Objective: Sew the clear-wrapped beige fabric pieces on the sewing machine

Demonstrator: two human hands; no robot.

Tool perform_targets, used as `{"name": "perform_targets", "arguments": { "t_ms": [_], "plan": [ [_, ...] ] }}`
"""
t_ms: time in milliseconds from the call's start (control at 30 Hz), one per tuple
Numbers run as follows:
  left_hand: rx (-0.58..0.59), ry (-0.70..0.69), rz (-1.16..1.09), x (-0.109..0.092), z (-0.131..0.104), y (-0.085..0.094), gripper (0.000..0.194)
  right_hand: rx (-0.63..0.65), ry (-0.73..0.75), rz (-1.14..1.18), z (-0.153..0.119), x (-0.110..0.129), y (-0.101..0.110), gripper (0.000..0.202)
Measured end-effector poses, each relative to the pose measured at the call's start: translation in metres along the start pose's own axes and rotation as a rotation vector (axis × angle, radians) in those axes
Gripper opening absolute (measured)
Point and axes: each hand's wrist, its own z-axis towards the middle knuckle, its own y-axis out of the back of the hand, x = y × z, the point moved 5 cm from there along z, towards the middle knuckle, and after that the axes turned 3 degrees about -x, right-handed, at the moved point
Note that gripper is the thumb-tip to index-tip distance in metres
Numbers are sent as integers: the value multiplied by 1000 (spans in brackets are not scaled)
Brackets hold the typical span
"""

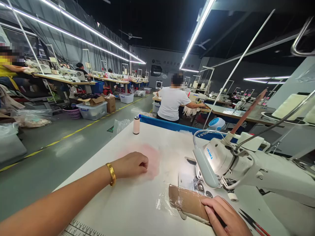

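My left hand (131, 165), with a gold bracelet on the wrist, is over the white table with its fingers curled. A blurred pale pink patch (154, 159) shows beside and behind it; whether the fingers grip it is unclear. My right hand (222, 214) holds the right end of a flat brown piece (188, 200) with clear plastic film (163, 201) at its left end. This piece lies in front of the needle area of a white sewing machine (219, 155).
A pale pink thread spool (136, 125) stands at the table's far left corner. Black and red scissors (254, 223) lie at the lower right. Ruler markings (81, 229) run along the near edge. A person in a white shirt (171, 103) sits beyond the blue cloth edge (164, 124).
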Motion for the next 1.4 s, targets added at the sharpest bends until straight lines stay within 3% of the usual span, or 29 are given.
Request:
{"name": "perform_targets", "arguments": {
  "t_ms": [167,267,333,400,467,500,567,633,700,800,900,967,1033,1133,1200,1300,1400],
  "plan": [
    [-21,24,-38,5,1,12,9,-36,9,19,4,9,2,18],
    [-56,15,-52,-8,-4,12,12,-62,5,46,6,12,4,19],
    [-71,-31,-67,-32,-11,4,15,-45,-19,66,5,13,4,20],
    [-12,-132,-127,-66,-19,-11,17,-6,-64,86,5,15,5,23],
    [209,-306,-295,-105,-27,-32,16,28,-119,115,5,16,8,25],
    [264,-370,-332,-119,-29,-39,18,39,-159,132,6,16,10,26],
    [223,-400,-305,-130,-21,-43,22,44,-228,180,7,17,14,31],
    [70,-362,-165,-126,-4,-40,24,69,-261,240,9,20,16,39],
    [30,-358,-7,-119,12,-44,19,107,-249,306,12,27,14,43],
    [113,-355,115,-113,26,-59,15,174,-242,309,15,36,5,38],
    [177,-345,123,-119,27,-73,10,192,-266,240,17,37,1,7],
    [182,-396,121,-129,23,-76,12,216,-301,318,16,33,6,15],
    [208,-463,57,-138,20,-77,16,245,-349,514,14,27,15,16],
    [448,-466,-166,-142,16,-81,23,249,-433,853,9,16,32,28],
    [568,-418,-297,-139,16,-82,34,228,-540,939,7,8,36,31],
    [487,-297,-423,-129,24,-78,37,197,-720,776,3,-2,34,24],
    [348,-195,-451,-120,31,-75,35,202,-770,635,4,-4,29,17]
  ]
}}
